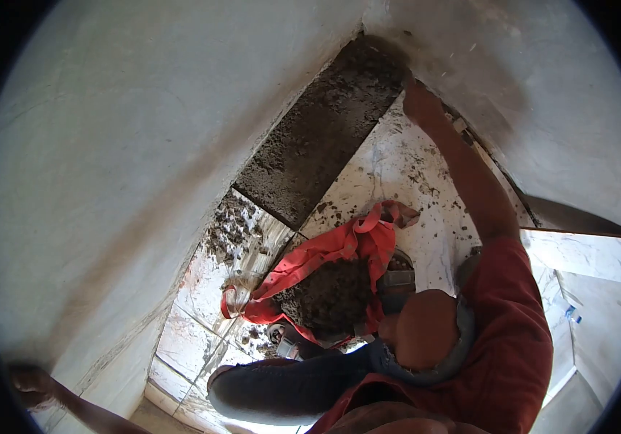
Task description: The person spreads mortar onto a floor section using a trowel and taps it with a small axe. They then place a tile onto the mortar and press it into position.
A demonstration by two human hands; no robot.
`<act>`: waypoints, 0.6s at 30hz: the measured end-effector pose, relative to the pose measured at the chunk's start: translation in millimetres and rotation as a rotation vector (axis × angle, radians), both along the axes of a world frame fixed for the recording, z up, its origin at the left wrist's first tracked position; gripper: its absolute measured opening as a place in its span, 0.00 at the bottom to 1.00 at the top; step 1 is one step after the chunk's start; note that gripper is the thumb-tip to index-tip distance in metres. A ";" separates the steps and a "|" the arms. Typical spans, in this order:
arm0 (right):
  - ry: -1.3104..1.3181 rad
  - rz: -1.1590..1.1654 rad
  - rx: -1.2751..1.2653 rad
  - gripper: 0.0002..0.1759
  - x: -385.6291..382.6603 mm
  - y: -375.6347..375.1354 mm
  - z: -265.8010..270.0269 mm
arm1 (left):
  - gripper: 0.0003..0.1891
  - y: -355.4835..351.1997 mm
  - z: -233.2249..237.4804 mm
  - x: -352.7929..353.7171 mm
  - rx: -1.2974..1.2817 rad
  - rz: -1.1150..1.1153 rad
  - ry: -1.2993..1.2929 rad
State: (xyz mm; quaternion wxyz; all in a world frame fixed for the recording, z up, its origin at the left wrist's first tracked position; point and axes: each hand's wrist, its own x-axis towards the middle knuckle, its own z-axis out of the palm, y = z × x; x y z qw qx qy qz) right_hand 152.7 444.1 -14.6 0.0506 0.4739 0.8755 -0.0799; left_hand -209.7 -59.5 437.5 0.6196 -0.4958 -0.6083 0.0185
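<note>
My right hand [417, 103] reaches to the far end of a strip of dark, wet mortar [325, 130], by the corner where the walls meet. Its fingers look closed, but what they hold, if anything, is hidden. At the lower left, my left hand [33, 387] is against or close to the pale wall [108, 181], its fingers dim and unclear. Between my legs lies a red cloth [318, 254], around a dark heap of mortar [328, 296].
White marbled tiles [426, 188] with crumbs of mortar lie right of the strip. More stained tiles [187, 336] run along the left wall. My bent knee [252, 394] is low in view. A ledge [585, 253] stands at the right, near a small blue item [572, 314].
</note>
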 end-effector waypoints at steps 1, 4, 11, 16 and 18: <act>-0.037 0.016 0.027 0.25 -5.8 0.9 -7.1 | 0.26 0.1 0.9 -0.1 -0.004 -0.010 -0.003; -0.061 0.108 0.061 0.23 -11.7 -30.6 4.1 | 0.26 0.1 1.2 3.0 -0.005 0.039 0.027; -0.024 0.102 0.172 0.23 -7.4 -11.0 -5.0 | 0.26 0.7 0.3 4.6 0.005 0.042 0.027; -0.042 0.143 -0.005 0.24 -1.9 -50.1 13.2 | 0.25 -1.3 3.1 0.9 -0.039 0.008 0.046; 0.052 0.053 -0.060 0.24 10.5 -54.9 14.0 | 0.24 1.3 2.3 2.6 -0.041 0.000 0.051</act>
